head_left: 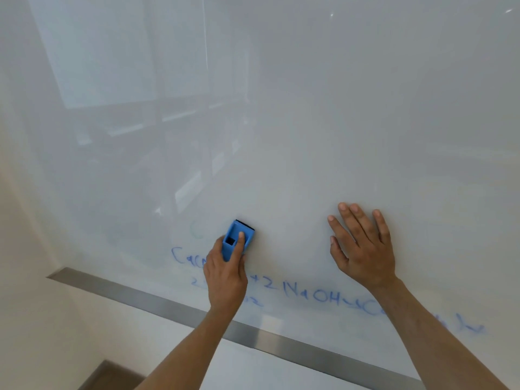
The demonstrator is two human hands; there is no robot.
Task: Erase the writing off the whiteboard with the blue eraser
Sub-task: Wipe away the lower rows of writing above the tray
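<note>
whiteboard (309, 108) bare above, right hand (363, 249) beside writing (323, 295)

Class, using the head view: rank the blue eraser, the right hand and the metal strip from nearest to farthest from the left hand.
1. blue eraser: held in the left hand, against the whiteboard.
2. metal strip: just below the left wrist, along the board's lower edge.
3. right hand: off to the right, flat on the board.
</note>
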